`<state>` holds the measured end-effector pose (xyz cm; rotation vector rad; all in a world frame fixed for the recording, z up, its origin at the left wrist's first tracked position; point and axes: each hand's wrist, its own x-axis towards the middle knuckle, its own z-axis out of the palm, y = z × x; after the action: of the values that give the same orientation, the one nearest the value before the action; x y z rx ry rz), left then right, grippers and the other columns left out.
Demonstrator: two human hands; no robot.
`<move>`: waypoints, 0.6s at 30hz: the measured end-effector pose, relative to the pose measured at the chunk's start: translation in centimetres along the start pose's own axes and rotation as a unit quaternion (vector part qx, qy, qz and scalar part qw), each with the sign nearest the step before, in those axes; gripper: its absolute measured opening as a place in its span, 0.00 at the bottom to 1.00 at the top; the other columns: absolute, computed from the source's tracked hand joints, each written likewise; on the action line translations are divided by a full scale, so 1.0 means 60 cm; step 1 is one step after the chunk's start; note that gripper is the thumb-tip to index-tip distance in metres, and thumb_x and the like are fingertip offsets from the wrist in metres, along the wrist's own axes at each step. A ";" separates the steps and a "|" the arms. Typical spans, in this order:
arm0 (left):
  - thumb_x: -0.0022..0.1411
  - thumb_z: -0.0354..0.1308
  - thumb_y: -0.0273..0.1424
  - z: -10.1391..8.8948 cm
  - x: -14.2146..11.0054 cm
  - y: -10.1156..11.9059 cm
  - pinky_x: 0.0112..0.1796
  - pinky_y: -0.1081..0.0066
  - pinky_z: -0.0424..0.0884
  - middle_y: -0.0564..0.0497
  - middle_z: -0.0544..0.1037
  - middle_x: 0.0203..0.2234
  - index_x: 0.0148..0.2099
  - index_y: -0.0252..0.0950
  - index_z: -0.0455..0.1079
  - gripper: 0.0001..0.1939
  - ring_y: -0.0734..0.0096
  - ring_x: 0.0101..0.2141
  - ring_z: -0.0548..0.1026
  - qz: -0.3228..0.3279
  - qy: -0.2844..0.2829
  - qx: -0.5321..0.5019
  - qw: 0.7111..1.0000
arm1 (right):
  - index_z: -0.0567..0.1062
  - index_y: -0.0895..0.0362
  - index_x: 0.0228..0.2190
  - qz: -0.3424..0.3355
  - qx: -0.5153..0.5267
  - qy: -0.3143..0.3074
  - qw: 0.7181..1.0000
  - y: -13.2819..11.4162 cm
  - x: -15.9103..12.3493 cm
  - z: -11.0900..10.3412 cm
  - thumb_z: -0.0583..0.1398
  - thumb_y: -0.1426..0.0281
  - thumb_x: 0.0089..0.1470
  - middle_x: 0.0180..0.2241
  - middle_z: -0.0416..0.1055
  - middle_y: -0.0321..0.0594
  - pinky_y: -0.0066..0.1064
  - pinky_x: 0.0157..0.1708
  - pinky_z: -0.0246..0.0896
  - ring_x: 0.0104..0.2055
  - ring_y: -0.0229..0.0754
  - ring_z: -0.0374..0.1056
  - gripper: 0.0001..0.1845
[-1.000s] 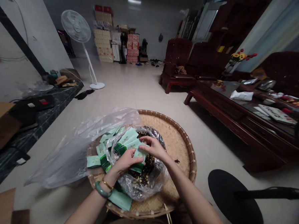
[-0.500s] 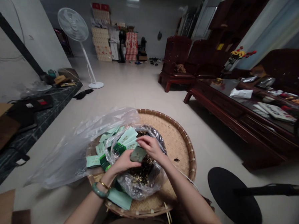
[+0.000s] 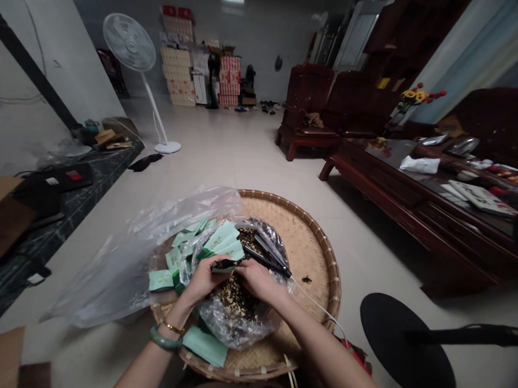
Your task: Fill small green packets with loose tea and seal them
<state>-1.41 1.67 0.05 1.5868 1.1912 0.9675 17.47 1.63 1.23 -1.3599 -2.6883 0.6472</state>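
Note:
My left hand [image 3: 206, 279] is closed around a small green packet [image 3: 224, 268], tilted so that its dark edge faces me. Against that edge, the fingers of my right hand [image 3: 261, 280] are pinched together; what they hold, if anything, is hidden. Below both hands, a clear plastic bag [image 3: 230, 331] lies open with a loose dark-and-pale dried mix [image 3: 238, 300] in it. On the bag's far right side rests a black two-armed corded tool [image 3: 269, 257] resembling a hair straightener. Fanned light-green packets [image 3: 225, 238] lie just beyond my left hand.
A round woven bamboo tray [image 3: 334, 267] holds everything, with a green packet [image 3: 205, 346] near its front edge. Clear plastic sheeting [image 3: 119, 279] spills off its left side. A white cord [image 3: 318, 306] crosses its right side. A black round stand base [image 3: 407, 349] is at right.
The packet in my left hand has turned from face-up to edge-on. My right hand has come down and closed at its edge, uncovering the black corded tool.

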 end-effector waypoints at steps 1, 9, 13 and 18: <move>0.47 0.66 0.36 0.000 -0.001 -0.002 0.40 0.65 0.70 0.45 0.81 0.33 0.37 0.31 0.74 0.16 0.60 0.35 0.76 0.000 -0.001 0.000 1.000 | 0.73 0.56 0.45 -0.005 -0.013 -0.007 1.000 -0.005 0.003 0.001 0.59 0.78 0.50 0.43 0.70 0.46 0.32 0.44 0.60 0.47 0.46 0.65 0.19; 0.47 0.66 0.35 0.001 -0.002 -0.004 0.40 0.65 0.70 0.45 0.80 0.32 0.36 0.31 0.74 0.15 0.61 0.35 0.76 0.013 -0.003 -0.002 1.000 | 0.72 0.57 0.44 -0.013 -0.023 -0.038 0.999 -0.003 0.011 0.013 0.64 0.75 0.44 0.43 0.69 0.45 0.30 0.38 0.62 0.42 0.46 0.68 0.22; 0.47 0.66 0.35 0.002 -0.003 -0.005 0.40 0.65 0.70 0.45 0.80 0.33 0.37 0.31 0.74 0.15 0.60 0.35 0.76 0.010 0.000 -0.005 1.000 | 0.74 0.56 0.40 -0.001 -0.039 -0.029 0.999 -0.004 0.011 0.020 0.58 0.80 0.46 0.42 0.71 0.44 0.29 0.35 0.60 0.41 0.45 0.69 0.18; 0.46 0.67 0.34 0.000 -0.003 -0.011 0.40 0.65 0.69 0.45 0.80 0.33 0.37 0.31 0.74 0.16 0.61 0.36 0.76 0.011 0.013 -0.008 1.000 | 0.75 0.56 0.34 0.025 0.045 0.021 0.998 0.006 0.010 0.027 0.60 0.78 0.42 0.38 0.73 0.41 0.28 0.36 0.59 0.39 0.43 0.69 0.14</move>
<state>-1.61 1.56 -0.60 1.5830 1.1834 1.0114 16.99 1.72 -0.46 -1.4055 -2.5680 0.7266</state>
